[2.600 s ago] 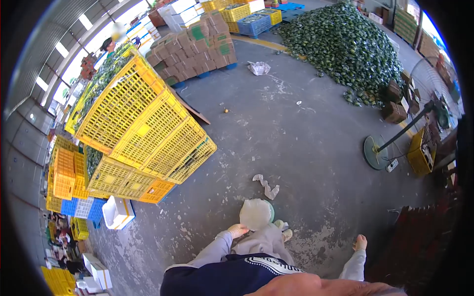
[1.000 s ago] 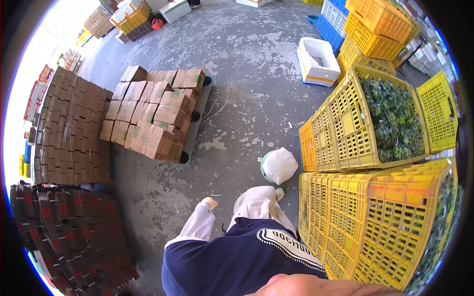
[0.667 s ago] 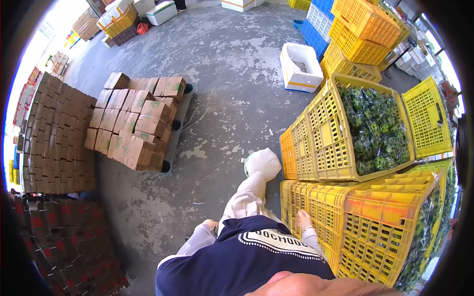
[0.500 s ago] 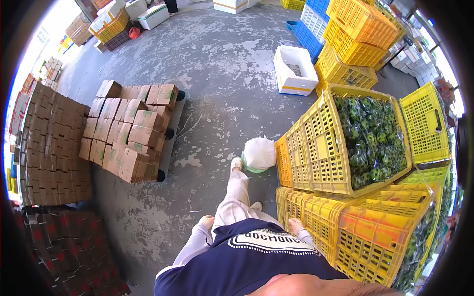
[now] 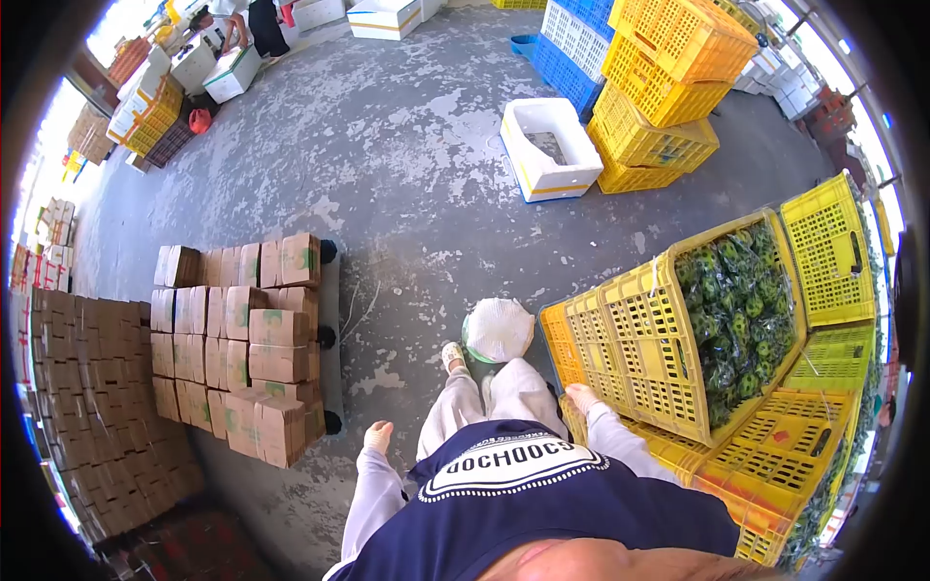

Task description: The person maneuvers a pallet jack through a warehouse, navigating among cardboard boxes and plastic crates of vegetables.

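Observation:
My left hand (image 5: 378,436) hangs beside my body over the concrete floor, fingers loosely extended and nothing in it. On the other side my right hand (image 5: 582,397) is low by my hip, its loose fingers overlapping the side of a stack of yellow plastic crates (image 5: 635,353). Dark green produce (image 5: 741,310) in clear plastic bags fills the top crate. Just ahead of my feet sits a round white bundle (image 5: 499,329) with a green edge at its base.
Left of me, small brown cartons (image 5: 281,339) are stacked on a wheeled platform (image 5: 331,373), beside a taller carton stack (image 5: 102,407). Ahead are an open white foam box (image 5: 550,174) and piled yellow crates (image 5: 659,126). A person (image 5: 232,29) bends over foam boxes at the far left.
My view has turned and come forward; a foot has stepped up, and the bundle and carton platform appear lower. A person has come into view at the far left.

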Available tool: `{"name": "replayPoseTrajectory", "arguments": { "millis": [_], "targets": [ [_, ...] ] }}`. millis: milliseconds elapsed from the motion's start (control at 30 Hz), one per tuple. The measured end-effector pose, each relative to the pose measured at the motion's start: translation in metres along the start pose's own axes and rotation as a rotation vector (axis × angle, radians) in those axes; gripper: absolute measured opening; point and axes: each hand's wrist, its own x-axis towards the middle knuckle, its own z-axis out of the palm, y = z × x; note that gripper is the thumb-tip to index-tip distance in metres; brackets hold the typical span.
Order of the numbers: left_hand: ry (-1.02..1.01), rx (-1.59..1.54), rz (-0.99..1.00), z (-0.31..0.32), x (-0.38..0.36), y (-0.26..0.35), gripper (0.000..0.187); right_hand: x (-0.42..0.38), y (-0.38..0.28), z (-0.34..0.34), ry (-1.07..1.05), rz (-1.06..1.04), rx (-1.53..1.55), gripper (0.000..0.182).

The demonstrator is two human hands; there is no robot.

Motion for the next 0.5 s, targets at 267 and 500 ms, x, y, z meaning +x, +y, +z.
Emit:
{"name": "replayPoseTrajectory", "arguments": {
  "millis": [267,500],
  "targets": [
    [0.070,-0.110,0.152,-0.008,0.072,0.042,0.033,0.030,-0.116,0.028,-0.136,-0.055,-0.099,0.035],
    [0.127,-0.109,-0.110,0.029,0.039,0.036,0.037,0.133,-0.151,0.002,-0.237,0.011,-0.203,0.028]
  ]
}}
